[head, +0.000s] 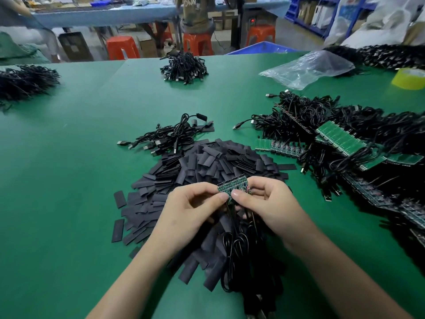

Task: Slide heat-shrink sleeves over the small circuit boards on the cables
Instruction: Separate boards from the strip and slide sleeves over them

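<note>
Head view is showing one strip [232, 185] of small green boards joined side by side, being held just above the near part of the sleeve pile [207, 162], around the middle of the table [69, 180]. Two hands are gripping it. The left hand [190, 208] is pinching its left end between thumb and curled fingers, and the right hand [264, 203] is pinching its right end the same way, the thumbs nearly touching along the lower edge. I cannot tell how many boards are making up the strip, since the fingers are covering part of it. Black cables [236, 245] are hanging from the strip, running down between the wrists and lying over the sleeves. The sleeves are flat black pieces, far too many to count, spreading in one loose heap.

Five more cable lots are lying around:
- a small bundle [165, 137] touching the pile's far edge
- a bunch [184, 67] at the far side
- a heap [25, 81] at the left
- a big heap [345, 116] at the right, with green panels [340, 139] lying on it
- another heap [391, 56] at the far right

One clear bag [308, 67] and one yellow tape roll [409, 79] are sitting near that last heap. Beyond the table, orange stools [122, 48] are standing and one person [195, 10] is sitting at a bench
</note>
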Tool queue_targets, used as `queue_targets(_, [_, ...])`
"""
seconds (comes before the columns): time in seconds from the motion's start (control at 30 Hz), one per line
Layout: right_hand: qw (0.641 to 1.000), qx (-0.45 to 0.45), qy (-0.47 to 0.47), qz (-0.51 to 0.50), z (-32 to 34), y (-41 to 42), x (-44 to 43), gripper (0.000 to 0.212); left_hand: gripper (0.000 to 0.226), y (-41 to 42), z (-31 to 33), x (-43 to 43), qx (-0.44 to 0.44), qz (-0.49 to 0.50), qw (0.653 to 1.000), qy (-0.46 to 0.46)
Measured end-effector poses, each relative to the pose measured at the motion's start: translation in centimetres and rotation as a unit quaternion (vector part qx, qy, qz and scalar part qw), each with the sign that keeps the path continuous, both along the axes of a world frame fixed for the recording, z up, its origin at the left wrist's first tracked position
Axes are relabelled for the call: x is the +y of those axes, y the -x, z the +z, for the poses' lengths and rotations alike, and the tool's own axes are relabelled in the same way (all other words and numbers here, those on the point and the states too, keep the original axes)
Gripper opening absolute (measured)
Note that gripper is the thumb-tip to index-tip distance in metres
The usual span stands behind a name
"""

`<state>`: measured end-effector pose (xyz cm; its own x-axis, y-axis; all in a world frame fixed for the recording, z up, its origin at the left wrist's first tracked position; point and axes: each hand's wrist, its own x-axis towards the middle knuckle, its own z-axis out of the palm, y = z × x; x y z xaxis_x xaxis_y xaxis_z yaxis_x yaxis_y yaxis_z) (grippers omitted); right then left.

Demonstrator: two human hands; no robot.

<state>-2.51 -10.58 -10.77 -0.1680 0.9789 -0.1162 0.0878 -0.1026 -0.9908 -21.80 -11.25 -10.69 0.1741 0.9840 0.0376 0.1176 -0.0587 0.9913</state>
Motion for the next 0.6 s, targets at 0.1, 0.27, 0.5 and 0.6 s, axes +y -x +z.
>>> queue_targets(0.1, [0.999, -0.018, -0.040, -0.027, -0.9, 0.6, -0.1, 0.002, 0.011, -0.2, -0.4, 0.1, -0.056, 0.034, 0.998, 0.008])
queue_targets(0.27, [0.998, 0.060, -0.015, 0.001, -1.0, 0.2, -0.3, 0.006, 0.011, -0.5, -0.8, 0.3, -0.053, 0.034, 0.998, -0.010])
queue_targets(0.5, [0.995, 0.094, -0.014, -0.002, -1.2, 0.5, -0.7, 0.009, 0.012, -0.7, -0.6, -0.1, -0.109, 0.023, 0.993, 0.025])
queue_targets(0.6, [0.994, 0.112, 0.004, 0.007, -1.3, 0.6, -0.8, 0.012, 0.009, -0.7, -0.4, -0.1, -0.124, 0.014, 0.991, 0.040])
